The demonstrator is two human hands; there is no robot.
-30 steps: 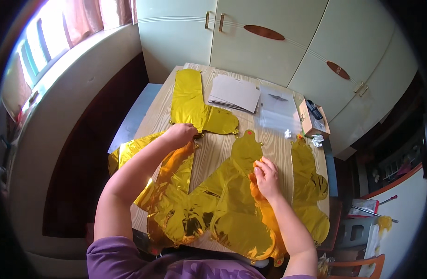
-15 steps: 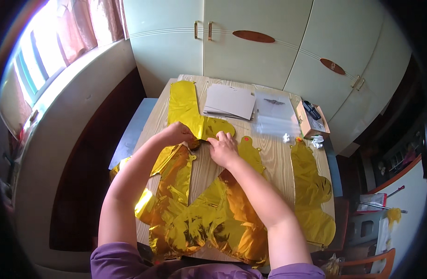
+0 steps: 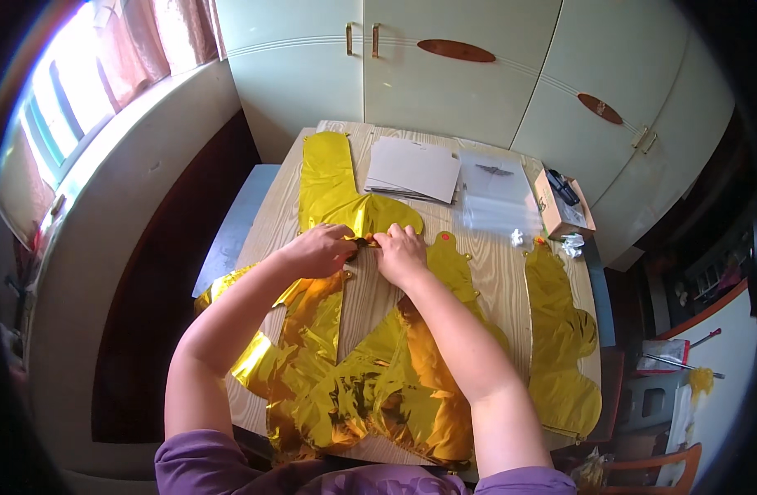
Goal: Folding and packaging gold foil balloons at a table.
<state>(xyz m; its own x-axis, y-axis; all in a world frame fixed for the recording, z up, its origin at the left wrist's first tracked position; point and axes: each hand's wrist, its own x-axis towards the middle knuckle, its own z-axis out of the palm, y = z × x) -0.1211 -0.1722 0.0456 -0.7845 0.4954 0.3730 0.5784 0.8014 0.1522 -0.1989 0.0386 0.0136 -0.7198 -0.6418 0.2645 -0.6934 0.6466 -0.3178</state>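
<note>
In the head view, we first look at the containers. A small open cardboard box [image 3: 562,206] stands at the upper right of the wooden table [image 3: 370,297], and dark objects lie in it; we cannot tell what they are. Left of it lies a clear plastic bag [image 3: 496,194], flat, and further left a stack of grey paper sheets [image 3: 413,169].

In the centre of the frame we see our left hand [image 3: 319,250] and our right hand [image 3: 400,250] close together. Their fingers are pinched on a small tab of a gold foil balloon [image 3: 333,186], which lies flat and uninflated toward the upper middle of the table. Its surface is shiny yellow and a little wrinkled. More gold foil balloons [image 3: 370,396] lie crumpled at the lower centre, under our forearms, and one more gold balloon [image 3: 560,330] lies flat at the right edge.
</note>
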